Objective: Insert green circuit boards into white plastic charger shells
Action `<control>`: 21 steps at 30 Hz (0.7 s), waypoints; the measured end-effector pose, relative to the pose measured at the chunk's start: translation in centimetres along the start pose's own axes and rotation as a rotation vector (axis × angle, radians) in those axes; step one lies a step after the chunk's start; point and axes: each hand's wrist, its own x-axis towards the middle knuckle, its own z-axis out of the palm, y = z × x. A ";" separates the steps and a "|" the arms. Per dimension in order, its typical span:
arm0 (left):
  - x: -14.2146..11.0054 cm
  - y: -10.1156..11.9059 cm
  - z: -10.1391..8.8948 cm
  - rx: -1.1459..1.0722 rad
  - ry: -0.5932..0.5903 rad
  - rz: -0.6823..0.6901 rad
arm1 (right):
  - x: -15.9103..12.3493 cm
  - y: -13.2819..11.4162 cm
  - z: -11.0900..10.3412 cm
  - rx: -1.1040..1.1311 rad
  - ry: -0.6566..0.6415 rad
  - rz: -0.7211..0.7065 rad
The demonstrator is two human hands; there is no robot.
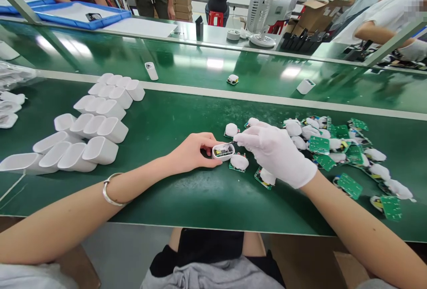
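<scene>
My bare left hand (193, 150) is closed round a small white plastic shell (223, 151) lying on the green mat, with a circuit board showing inside its open end. My right hand (275, 150), in a white glove, is curled with its fingertips pressed on the shell's upper right edge. Just below the shell lies a green circuit board with a white foam cap (239, 162). To the right spreads a heap of several green boards with white caps (336, 149). Rows of empty white shells (96, 124) lie at the left.
A conveyor belt (207, 64) beyond the mat carries a white shell (151, 70), a small board (232, 79) and another shell (305, 86). A white fan (265, 4) and blue trays (80, 15) stand behind. Other people work across the line and at the right (383, 18).
</scene>
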 end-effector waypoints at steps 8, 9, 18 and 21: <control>0.0 0.1 -0.1 0.038 -0.014 -0.022 | -0.3 0.9 -0.7 0.032 -0.061 0.051; 0.0 0.1 -0.1 0.042 -0.020 -0.019 | -0.6 1.3 -0.9 0.050 -0.070 0.082; -0.3 1.7 -4.5 0.406 0.031 0.004 | -0.7 -1.3 -0.5 0.204 0.093 -0.215; -0.5 1.5 -6.1 0.736 0.331 -0.112 | -0.3 -2.0 0.8 0.510 -0.001 -0.299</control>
